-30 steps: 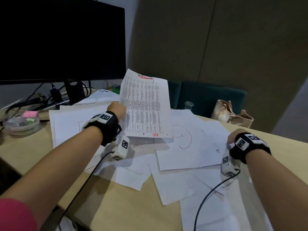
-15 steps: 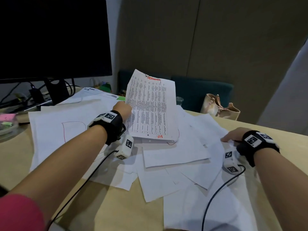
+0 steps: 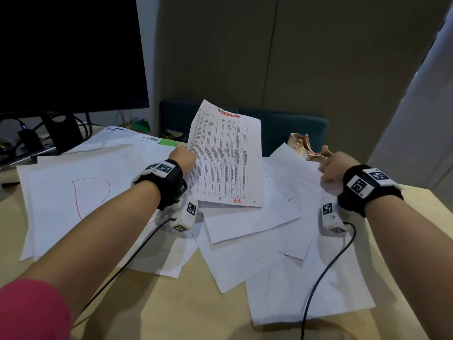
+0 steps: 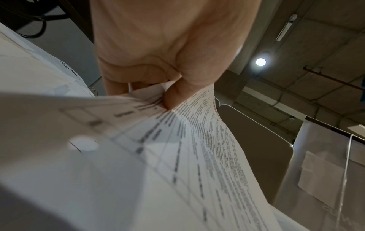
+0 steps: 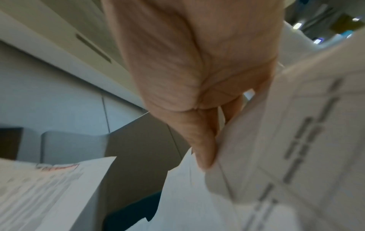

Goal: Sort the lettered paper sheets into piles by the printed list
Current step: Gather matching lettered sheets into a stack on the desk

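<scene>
My left hand (image 3: 184, 158) pinches the left edge of the printed list (image 3: 224, 155), a sheet of small text in a table with red writing at top and bottom, held tilted up above the desk. In the left wrist view the thumb (image 4: 175, 95) presses on the printed list (image 4: 197, 148). Many white sheets (image 3: 245, 224) lie overlapping across the desk; one large sheet (image 3: 90, 192) at left bears a red curved letter. My right hand (image 3: 335, 166) at the far right pinches the edge of a printed sheet (image 5: 296, 140) and lifts it off the pile.
A dark monitor (image 3: 71, 52) on its stand with cables fills the back left. Beyond the sheets lie a green item (image 3: 168, 142) and a tan bag (image 3: 307, 148), with a teal chair (image 3: 294, 128) behind. Bare wooden desk (image 3: 157, 303) shows at the front.
My right hand moved away from me to the far right edge of the pile and took hold of a sheet. The view swung right; my left hand kept the list raised.
</scene>
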### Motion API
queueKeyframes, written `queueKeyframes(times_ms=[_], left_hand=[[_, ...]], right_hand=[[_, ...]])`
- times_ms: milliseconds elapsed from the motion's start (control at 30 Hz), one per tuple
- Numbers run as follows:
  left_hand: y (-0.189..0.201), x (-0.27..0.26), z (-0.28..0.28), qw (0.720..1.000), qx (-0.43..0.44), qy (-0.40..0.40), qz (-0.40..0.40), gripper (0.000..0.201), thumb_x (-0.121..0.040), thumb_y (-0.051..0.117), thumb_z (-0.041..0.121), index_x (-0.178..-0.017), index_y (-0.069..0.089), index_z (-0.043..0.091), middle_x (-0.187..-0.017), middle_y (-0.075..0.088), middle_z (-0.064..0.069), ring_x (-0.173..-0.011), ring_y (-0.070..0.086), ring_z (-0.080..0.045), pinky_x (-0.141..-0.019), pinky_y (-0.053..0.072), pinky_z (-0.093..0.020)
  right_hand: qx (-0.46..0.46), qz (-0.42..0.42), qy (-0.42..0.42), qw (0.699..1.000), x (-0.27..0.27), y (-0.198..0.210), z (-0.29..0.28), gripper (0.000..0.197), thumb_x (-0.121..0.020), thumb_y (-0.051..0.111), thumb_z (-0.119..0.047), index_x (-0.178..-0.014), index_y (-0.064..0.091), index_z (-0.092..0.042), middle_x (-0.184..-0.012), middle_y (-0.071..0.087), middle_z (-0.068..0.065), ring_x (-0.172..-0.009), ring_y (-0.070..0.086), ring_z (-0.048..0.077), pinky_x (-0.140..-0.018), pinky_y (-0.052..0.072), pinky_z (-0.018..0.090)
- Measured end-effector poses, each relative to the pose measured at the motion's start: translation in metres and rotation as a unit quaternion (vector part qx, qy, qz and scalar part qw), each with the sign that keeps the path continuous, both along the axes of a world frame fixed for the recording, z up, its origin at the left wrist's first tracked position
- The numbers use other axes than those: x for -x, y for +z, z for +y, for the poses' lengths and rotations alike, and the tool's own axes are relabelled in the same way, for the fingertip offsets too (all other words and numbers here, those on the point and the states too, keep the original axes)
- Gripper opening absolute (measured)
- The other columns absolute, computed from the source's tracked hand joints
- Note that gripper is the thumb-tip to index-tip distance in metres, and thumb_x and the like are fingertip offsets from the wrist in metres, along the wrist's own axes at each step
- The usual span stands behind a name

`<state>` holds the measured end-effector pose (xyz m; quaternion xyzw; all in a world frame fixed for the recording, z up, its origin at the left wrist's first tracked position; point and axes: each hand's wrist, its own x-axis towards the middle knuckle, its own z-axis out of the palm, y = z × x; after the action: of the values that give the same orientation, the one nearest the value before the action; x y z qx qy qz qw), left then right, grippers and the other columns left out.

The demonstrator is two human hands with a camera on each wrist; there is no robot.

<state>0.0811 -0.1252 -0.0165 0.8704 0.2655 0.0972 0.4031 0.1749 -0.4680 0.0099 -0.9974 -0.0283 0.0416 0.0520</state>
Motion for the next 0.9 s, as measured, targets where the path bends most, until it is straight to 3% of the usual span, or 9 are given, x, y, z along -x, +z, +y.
queueKeyframes(times_ms=[133, 200, 300, 400, 467, 567, 700, 833, 900], left_hand=[[-0.001, 0.000, 0.001, 1.000, 0.004, -0.001, -0.002, 0.034, -0.099, 0.036, 0.012, -0.127, 0.051, -0.001, -0.127, 0.056, -0.020, -0.111, 0.055, -0.036, -0.082, 0.041, -0.033], [-0.002, 0.000, 0.001, 1.000, 0.001, 0.002, 0.000, 0.035, -0.099, 0.036, 0.013, -0.128, 0.051, 0.000, -0.127, 0.056, -0.020, -0.111, 0.055, -0.036, -0.082, 0.041, -0.034], [-0.003, 0.001, 0.003, 1.000, 0.001, 0.004, -0.002, 0.034, -0.099, 0.036, 0.013, -0.127, 0.052, 0.000, -0.127, 0.057, -0.020, -0.111, 0.056, -0.036, -0.084, 0.043, -0.035], [-0.003, 0.002, 0.002, 1.000, 0.004, 0.000, -0.005, 0.034, -0.099, 0.036, 0.011, -0.127, 0.052, -0.001, -0.128, 0.056, -0.021, -0.112, 0.055, -0.037, -0.087, 0.043, -0.036], [-0.002, 0.003, 0.002, 1.000, 0.006, -0.002, -0.005, 0.034, -0.099, 0.036, 0.011, -0.127, 0.052, -0.001, -0.127, 0.056, -0.020, -0.113, 0.055, -0.037, -0.087, 0.043, -0.036], [-0.001, 0.005, 0.001, 1.000, 0.003, -0.009, -0.006, 0.034, -0.099, 0.036, 0.012, -0.126, 0.052, -0.001, -0.126, 0.056, -0.020, -0.113, 0.055, -0.037, -0.083, 0.042, -0.034], [0.000, 0.006, 0.000, 1.000, 0.006, -0.015, -0.009, 0.034, -0.099, 0.035, 0.010, -0.127, 0.052, 0.001, -0.127, 0.056, -0.020, -0.113, 0.055, -0.037, -0.082, 0.042, -0.033], [0.000, 0.008, -0.001, 1.000, 0.010, -0.018, -0.009, 0.034, -0.099, 0.036, 0.011, -0.127, 0.052, 0.001, -0.128, 0.056, -0.018, -0.113, 0.054, -0.036, -0.085, 0.042, -0.034], [-0.001, 0.010, -0.001, 1.000, 0.016, -0.021, -0.013, 0.035, -0.098, 0.036, 0.011, -0.127, 0.052, 0.002, -0.128, 0.056, -0.019, -0.114, 0.054, -0.037, -0.089, 0.043, -0.036]], right_hand=[[0.027, -0.013, 0.000, 1.000, 0.001, 0.008, 0.009, 0.038, -0.074, 0.076, -0.026, -0.107, 0.065, -0.010, -0.130, 0.055, 0.017, -0.112, 0.057, 0.031, -0.079, 0.045, 0.029], [0.092, 0.018, 0.019, 0.995, 0.014, 0.014, 0.009, 0.049, -0.069, 0.081, -0.029, -0.110, 0.063, -0.008, -0.121, 0.061, 0.017, -0.109, 0.060, 0.030, -0.081, 0.046, 0.029], [0.154, 0.016, 0.029, 0.987, 0.046, 0.025, 0.008, 0.040, -0.074, 0.073, -0.022, -0.106, 0.054, -0.009, -0.086, 0.064, 0.008, -0.080, 0.061, 0.021, -0.067, 0.039, 0.017], [0.159, 0.015, 0.058, 0.986, 0.073, 0.032, 0.015, 0.013, -0.086, 0.061, -0.013, -0.094, 0.051, -0.011, -0.070, 0.032, -0.004, -0.067, 0.044, 0.020, -0.041, 0.024, 0.010], [0.145, 0.029, 0.025, 0.989, 0.061, 0.022, 0.006, 0.006, -0.094, 0.052, -0.010, -0.091, 0.051, -0.015, -0.086, 0.035, -0.001, -0.093, 0.045, 0.023, -0.052, 0.027, 0.010], [0.150, 0.071, -0.005, 0.986, 0.046, -0.007, -0.016, 0.016, -0.090, 0.057, -0.021, -0.095, 0.063, -0.007, -0.091, 0.049, 0.008, -0.092, 0.044, 0.022, -0.076, 0.038, 0.028], [0.124, 0.067, -0.063, 0.988, 0.054, -0.025, -0.042, 0.037, -0.055, 0.079, -0.049, -0.078, 0.073, -0.019, -0.079, 0.069, 0.005, -0.071, 0.065, 0.022, -0.066, 0.056, 0.030], [0.080, 0.108, -0.085, 0.987, 0.046, -0.035, -0.047, 0.053, -0.058, 0.083, -0.042, -0.099, 0.073, -0.011, -0.107, 0.068, 0.012, -0.086, 0.057, 0.021, -0.081, 0.048, 0.032], [0.106, 0.094, -0.099, 0.985, 0.051, -0.029, -0.044, 0.052, -0.045, 0.081, -0.054, -0.084, 0.074, -0.021, -0.088, 0.070, 0.004, -0.077, 0.063, 0.020, -0.076, 0.055, 0.033]])
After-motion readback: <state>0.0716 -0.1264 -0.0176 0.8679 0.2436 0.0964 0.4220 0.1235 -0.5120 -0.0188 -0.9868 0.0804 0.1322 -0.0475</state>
